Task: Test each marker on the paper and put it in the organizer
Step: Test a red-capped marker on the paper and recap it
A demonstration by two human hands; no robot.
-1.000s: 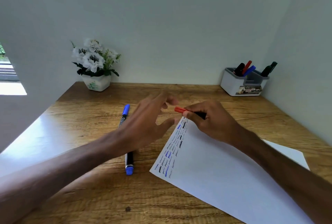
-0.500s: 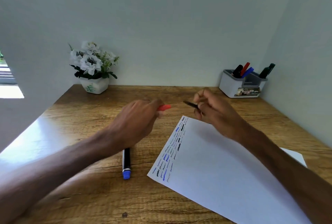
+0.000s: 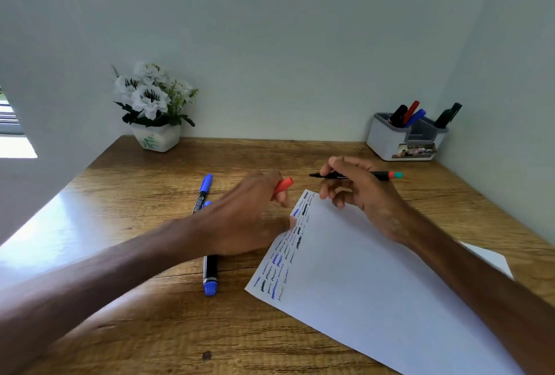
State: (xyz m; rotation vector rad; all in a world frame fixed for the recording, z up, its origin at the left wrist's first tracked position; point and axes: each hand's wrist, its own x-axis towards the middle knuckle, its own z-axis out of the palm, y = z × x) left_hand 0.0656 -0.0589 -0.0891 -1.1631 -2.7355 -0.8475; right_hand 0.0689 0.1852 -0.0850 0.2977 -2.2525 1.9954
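My right hand (image 3: 354,191) holds an uncapped black marker (image 3: 365,175) level above the top corner of the white paper (image 3: 375,278), its tip pointing left. My left hand (image 3: 240,224) pinches the marker's red cap (image 3: 283,185) just left of the paper. Rows of blue and black scribbles (image 3: 288,248) run along the paper's left edge. Two blue-capped markers lie on the desk under my left arm, one (image 3: 204,191) farther away and one (image 3: 210,272) nearer. The white organizer (image 3: 405,146) with several markers in it stands at the back right.
A white pot of white flowers (image 3: 153,110) stands at the back left of the wooden desk (image 3: 150,329). Walls close the desk in at the back and on the right. A second sheet's corner (image 3: 492,257) shows under my right forearm.
My left hand pulled the red cap off the marker and drew away to the left. My right hand turned the uncapped marker level, so its far end now shows.
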